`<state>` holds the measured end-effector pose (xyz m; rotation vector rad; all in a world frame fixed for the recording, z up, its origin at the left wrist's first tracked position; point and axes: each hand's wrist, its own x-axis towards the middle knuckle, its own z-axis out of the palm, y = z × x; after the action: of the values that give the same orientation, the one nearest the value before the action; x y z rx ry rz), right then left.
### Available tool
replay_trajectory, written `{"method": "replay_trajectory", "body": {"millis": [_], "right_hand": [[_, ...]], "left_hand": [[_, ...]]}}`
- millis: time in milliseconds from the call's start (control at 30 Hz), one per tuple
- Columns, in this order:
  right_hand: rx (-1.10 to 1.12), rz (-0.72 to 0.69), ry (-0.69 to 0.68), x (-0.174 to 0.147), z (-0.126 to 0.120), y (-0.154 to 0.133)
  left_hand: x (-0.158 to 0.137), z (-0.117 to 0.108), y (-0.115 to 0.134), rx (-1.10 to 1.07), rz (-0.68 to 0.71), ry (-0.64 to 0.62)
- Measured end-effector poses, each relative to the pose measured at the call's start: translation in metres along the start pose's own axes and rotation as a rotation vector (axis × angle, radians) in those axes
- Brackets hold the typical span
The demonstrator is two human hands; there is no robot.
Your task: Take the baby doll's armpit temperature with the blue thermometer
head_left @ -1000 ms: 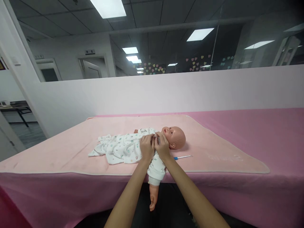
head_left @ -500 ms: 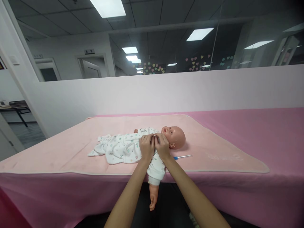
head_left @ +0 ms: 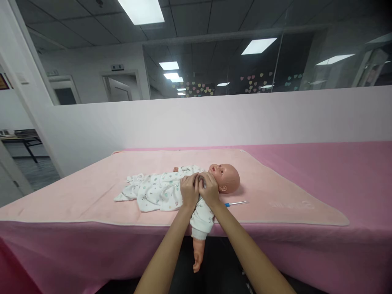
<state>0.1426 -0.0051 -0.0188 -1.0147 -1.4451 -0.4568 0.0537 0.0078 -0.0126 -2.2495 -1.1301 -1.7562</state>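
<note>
A baby doll (head_left: pixel 229 178) lies on its back, its head to the right, dressed in white printed baby clothes (head_left: pixel 159 192). Both of my hands meet at the upper chest, just below the doll's chin. My left hand (head_left: pixel 190 190) has its fingers curled in on the garment's front. Against it, my right hand (head_left: pixel 209 188) is bent the same way, thumbs and fingertips close together. The pinched part of the cloth is mostly hidden by my fingers. Between my forearms, the doll's near arm (head_left: pixel 198 249) hangs over the table edge.
A thin metal tool with a blue handle (head_left: pixel 227 204) lies right of my right wrist. Under the doll spreads a peach blanket (head_left: pixel 76 192) on a pink table cover (head_left: pixel 321 171). Behind stands a low white wall (head_left: pixel 214 122) with glass above it.
The view has shifted very slightly. My fingers have closed in a little at the doll's chest, and the pale round spot seen between them is now covered. The doll lies as before.
</note>
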Motion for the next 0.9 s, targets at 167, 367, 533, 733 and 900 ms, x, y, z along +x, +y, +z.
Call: {"method": "replay_trajectory", "body": {"millis": [167, 367, 533, 733, 900], "right_hand": [[0.014, -0.021, -0.029, 0.002, -0.002, 0.000], [0.011, -0.026, -0.007, 0.001, -0.002, 0.000], [-0.036, -0.046, 0.020, 0.000, -0.002, 0.003], [-0.066, -0.044, 0.123, -0.001, 0.000, 0.004], [-0.049, -0.037, 0.117, -0.001, 0.000, 0.004]], "left_hand": [[0.000, 0.000, -0.001, -0.019, -0.009, 0.025], [0.001, -0.001, 0.001, -0.054, -0.027, 0.046], [0.002, -0.003, 0.005, -0.051, -0.022, 0.072], [0.003, -0.017, -0.007, 0.034, -0.131, 0.169], [0.000, -0.028, -0.017, 0.085, -0.141, 0.083]]}}
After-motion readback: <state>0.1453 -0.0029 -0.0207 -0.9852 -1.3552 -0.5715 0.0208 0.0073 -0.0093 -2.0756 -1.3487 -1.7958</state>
